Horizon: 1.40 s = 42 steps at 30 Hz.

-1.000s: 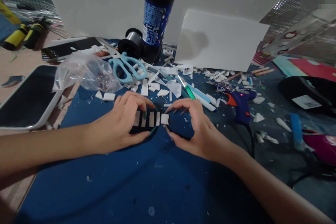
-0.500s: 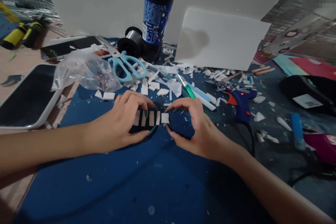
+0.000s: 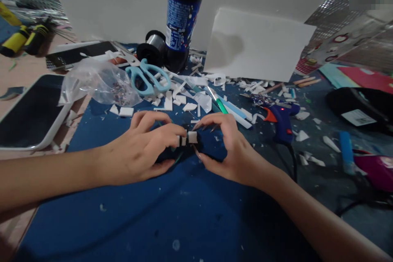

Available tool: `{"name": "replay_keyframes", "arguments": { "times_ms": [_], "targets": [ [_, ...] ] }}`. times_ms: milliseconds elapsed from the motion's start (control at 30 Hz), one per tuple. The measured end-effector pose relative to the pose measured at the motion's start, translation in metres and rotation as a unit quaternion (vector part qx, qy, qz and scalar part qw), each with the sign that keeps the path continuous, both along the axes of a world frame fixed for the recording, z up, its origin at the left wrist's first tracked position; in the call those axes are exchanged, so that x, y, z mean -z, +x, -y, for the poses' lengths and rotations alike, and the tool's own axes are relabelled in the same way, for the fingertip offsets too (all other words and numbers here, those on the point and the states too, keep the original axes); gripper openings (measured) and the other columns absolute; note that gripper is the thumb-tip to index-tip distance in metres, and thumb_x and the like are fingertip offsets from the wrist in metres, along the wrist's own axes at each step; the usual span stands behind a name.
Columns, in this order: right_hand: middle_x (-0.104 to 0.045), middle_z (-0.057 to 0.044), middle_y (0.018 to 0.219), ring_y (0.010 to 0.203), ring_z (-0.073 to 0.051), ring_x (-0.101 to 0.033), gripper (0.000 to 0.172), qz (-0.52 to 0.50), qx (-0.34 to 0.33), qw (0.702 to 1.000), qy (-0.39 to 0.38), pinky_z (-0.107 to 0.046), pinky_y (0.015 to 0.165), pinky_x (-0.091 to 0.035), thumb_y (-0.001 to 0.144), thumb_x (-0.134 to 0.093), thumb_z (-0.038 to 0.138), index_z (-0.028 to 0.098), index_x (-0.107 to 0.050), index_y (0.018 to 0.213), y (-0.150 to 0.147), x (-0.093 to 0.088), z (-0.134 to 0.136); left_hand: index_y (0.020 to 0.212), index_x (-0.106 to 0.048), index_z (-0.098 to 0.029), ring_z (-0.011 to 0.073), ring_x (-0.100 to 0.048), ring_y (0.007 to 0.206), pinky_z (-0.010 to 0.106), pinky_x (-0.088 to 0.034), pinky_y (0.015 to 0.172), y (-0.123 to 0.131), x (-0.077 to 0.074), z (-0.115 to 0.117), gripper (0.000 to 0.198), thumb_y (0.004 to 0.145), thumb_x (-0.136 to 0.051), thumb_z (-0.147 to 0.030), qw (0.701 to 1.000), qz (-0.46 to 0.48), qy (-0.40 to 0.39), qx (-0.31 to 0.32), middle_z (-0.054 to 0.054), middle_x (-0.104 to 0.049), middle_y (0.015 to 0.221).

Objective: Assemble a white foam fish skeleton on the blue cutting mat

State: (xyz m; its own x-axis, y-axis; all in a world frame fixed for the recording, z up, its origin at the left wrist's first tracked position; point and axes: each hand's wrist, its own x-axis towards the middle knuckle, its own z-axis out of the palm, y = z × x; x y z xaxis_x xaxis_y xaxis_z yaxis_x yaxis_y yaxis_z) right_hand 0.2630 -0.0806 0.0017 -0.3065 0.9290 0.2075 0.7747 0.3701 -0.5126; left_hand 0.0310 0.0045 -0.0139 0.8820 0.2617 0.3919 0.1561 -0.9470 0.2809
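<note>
Between my hands lies a small dark strip with several white foam-like blocks (image 3: 193, 137) in a row on it. My left hand (image 3: 147, 143) is curved over the strip's left part and hides most of those blocks. Its index fingertip presses down near the right-hand blocks, while the thumb stays by the lower edge. My right hand (image 3: 229, 145) has thumb and index fingertips at the lower and upper edges of the strip's right end, with the last white block between them. Both hands rest low over the blue mat (image 3: 135, 217).
Behind the hands are white scraps, a green-handled craft knife (image 3: 221, 105), light-blue scissors (image 3: 147, 77), a plastic bag (image 3: 92, 82) and a cola bottle (image 3: 184, 20). A phone (image 3: 30, 110) lies left. A blue glue gun (image 3: 283, 120) with its cord lies right.
My left index finger has moved right and down along the blocks, covering most of them. The left hand has turned slightly over the strip. My right hand has barely moved.
</note>
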Motion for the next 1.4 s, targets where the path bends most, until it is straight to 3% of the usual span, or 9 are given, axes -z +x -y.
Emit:
{"name": "replay_keyframes", "arguments": {
  "times_ms": [167,567,667,800,867,967,1100,1400],
  "targets": [
    [-0.050,-0.015,0.110,0.106,-0.027,-0.049,0.038,-0.003,-0.004,1.000,0.005,-0.044,0.090,-0.046,0.080,-0.060,0.020,0.016,-0.040,0.113,0.000,-0.001,-0.001,0.099,-0.042,-0.020,0.0314,-0.046,0.112,0.043,-0.032,0.080,0.001,0.000,0.002,0.015,0.089,-0.052,-0.016,0.999,0.003,0.045,0.006,0.008,-0.062,0.120],
    [-0.051,-0.015,0.110,0.106,-0.028,-0.051,0.038,0.007,0.001,1.000,0.000,-0.045,0.089,-0.047,0.080,-0.060,0.022,0.018,-0.040,0.112,0.000,-0.001,-0.002,0.099,-0.042,-0.020,0.0320,-0.046,0.110,0.043,-0.033,0.077,0.002,-0.003,0.002,0.013,0.090,-0.050,-0.017,0.999,-0.009,0.042,0.006,0.008,-0.063,0.120],
    [-0.051,-0.016,0.111,0.109,-0.031,-0.052,0.043,0.025,0.006,0.999,0.047,-0.051,0.092,-0.045,0.079,-0.060,0.022,0.019,-0.036,0.115,-0.004,-0.005,0.001,0.099,-0.040,-0.022,0.0320,-0.048,0.111,0.044,-0.034,0.077,0.001,-0.002,0.003,0.016,0.088,-0.051,-0.017,0.999,-0.011,0.039,0.001,0.007,-0.063,0.122],
    [-0.047,-0.022,0.126,0.123,-0.036,-0.046,0.050,0.053,0.092,0.986,0.128,-0.059,0.099,-0.041,0.080,-0.056,0.015,0.019,-0.031,0.123,-0.022,-0.013,0.016,0.099,-0.040,-0.025,0.0314,-0.051,0.110,0.047,-0.036,0.079,0.001,0.000,0.002,0.019,0.087,-0.053,-0.018,0.999,0.000,0.034,0.002,0.005,-0.064,0.121],
    [-0.039,-0.027,0.136,0.133,-0.038,-0.037,0.060,0.053,0.104,0.986,0.117,-0.059,0.102,-0.040,0.081,-0.052,0.014,0.013,-0.024,0.134,-0.033,-0.014,0.026,0.100,-0.041,-0.024,0.0314,-0.051,0.110,0.047,-0.036,0.080,0.001,0.000,0.002,0.019,0.087,-0.053,-0.018,1.000,0.006,0.025,0.000,0.005,-0.064,0.120],
    [-0.023,-0.033,0.148,0.141,-0.039,-0.023,0.073,0.063,0.081,0.994,0.038,-0.059,0.106,-0.038,0.084,-0.046,0.016,0.002,-0.005,0.144,-0.045,-0.010,0.037,0.099,-0.041,-0.023,0.0319,-0.050,0.111,0.046,-0.036,0.079,0.000,0.000,0.003,0.018,0.087,-0.053,-0.018,1.000,0.003,0.028,-0.001,0.005,-0.064,0.121],
    [-0.007,-0.033,0.154,0.145,-0.038,-0.005,0.080,0.068,0.061,0.995,-0.041,-0.063,0.108,-0.033,0.087,-0.040,0.020,-0.003,0.011,0.145,-0.050,-0.002,0.040,0.100,-0.042,-0.023,0.0319,-0.049,0.111,0.045,-0.034,0.078,0.000,-0.001,0.003,0.019,0.087,-0.054,-0.017,0.999,-0.006,0.038,0.002,0.004,-0.064,0.121],
    [-0.004,-0.032,0.155,0.144,-0.038,0.000,0.087,0.070,0.062,0.991,-0.096,-0.067,0.107,-0.029,0.090,-0.041,0.030,0.004,0.021,0.145,-0.049,0.003,0.037,0.098,-0.048,-0.023,0.0321,-0.047,0.112,0.044,-0.033,0.079,0.000,-0.001,0.003,0.013,0.087,-0.053,-0.018,0.999,-0.025,0.033,-0.001,0.001,-0.064,0.122]
  ]
}}
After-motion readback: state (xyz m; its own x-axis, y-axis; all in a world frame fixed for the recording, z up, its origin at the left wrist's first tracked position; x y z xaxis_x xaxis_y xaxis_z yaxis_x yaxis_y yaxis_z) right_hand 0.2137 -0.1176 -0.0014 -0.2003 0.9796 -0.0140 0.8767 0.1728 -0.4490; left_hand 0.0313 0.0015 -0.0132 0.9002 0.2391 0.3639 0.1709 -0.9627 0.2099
